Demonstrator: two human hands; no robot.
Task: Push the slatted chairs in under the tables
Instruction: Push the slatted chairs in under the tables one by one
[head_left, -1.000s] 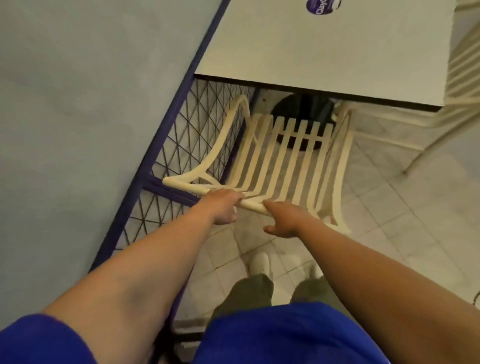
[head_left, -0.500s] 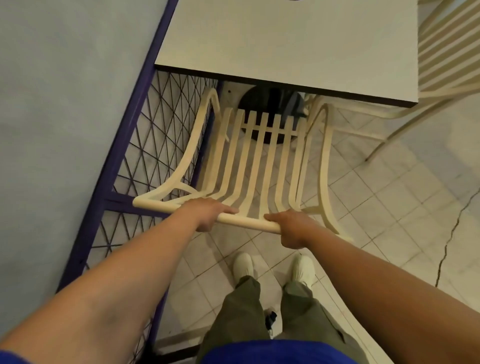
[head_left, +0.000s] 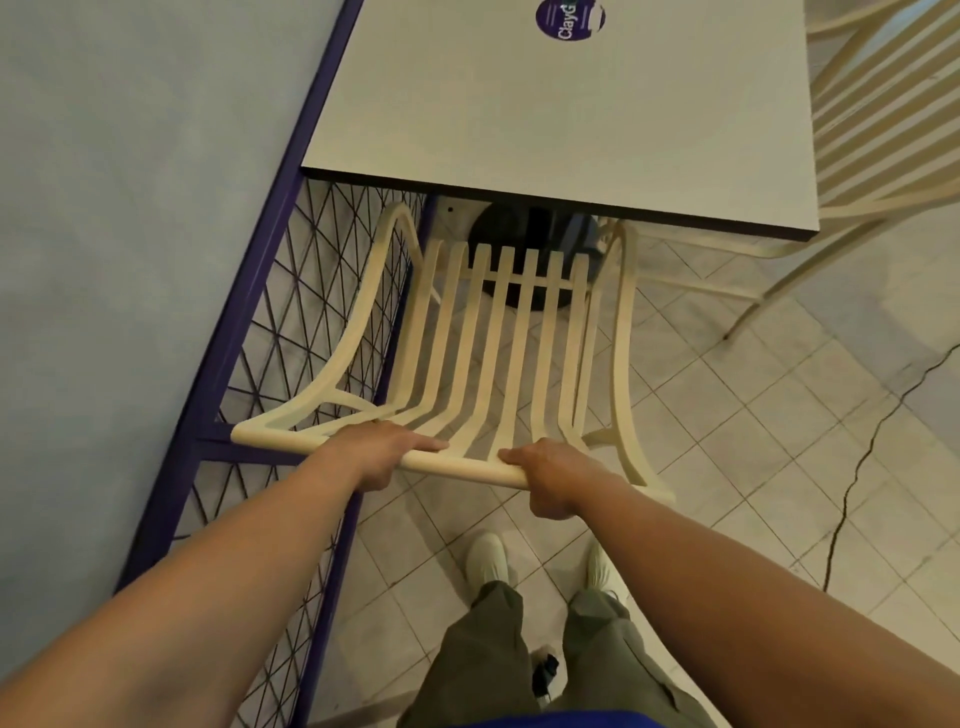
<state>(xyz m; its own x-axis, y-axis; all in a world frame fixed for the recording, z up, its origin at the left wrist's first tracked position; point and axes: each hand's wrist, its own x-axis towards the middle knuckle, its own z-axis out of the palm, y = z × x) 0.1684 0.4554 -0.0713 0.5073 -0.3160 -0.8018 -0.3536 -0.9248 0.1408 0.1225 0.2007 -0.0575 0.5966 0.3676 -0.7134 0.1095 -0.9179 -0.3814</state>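
Head camera view, looking down. A cream slatted chair (head_left: 498, 353) fills the centre of the frame, seen from behind, with the front of its arms at the near edge of a pale square table (head_left: 571, 114) in the upper middle. Both hands grasp the chair's top rail: the left hand (head_left: 382, 452) left of centre, the right hand (head_left: 553, 480) beside it with fingers curled round the bar. The table's dark base (head_left: 524, 228) shows past the seat. A purple wire-mesh fence (head_left: 291, 291) runs down the left. A second cream chair (head_left: 883, 130) stands at upper right on a cracked tiled floor (head_left: 753, 415). White shoes (head_left: 485, 558) stand at bottom centre.
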